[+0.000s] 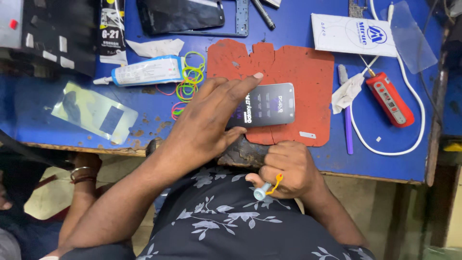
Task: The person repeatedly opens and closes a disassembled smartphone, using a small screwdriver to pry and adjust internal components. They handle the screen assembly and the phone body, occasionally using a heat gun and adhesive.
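nearby, glue tube point(144, 71) & rubber bands point(190, 77) beside left hand point(207, 120)

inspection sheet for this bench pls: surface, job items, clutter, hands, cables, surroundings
Surface: blue table, worn and chipped at the near edge; red mat on it.
Job's things: phone flat on the mat; small nozzle with orange cap.
Clutter: glue tube, rubber bands, screen protector, red-handled tool, white packet, tissue.
Grippers: left hand pressing on the phone; right hand closed on the nozzle.
Cables: white cable looping at right.
Surroundings: another person's arm below left.
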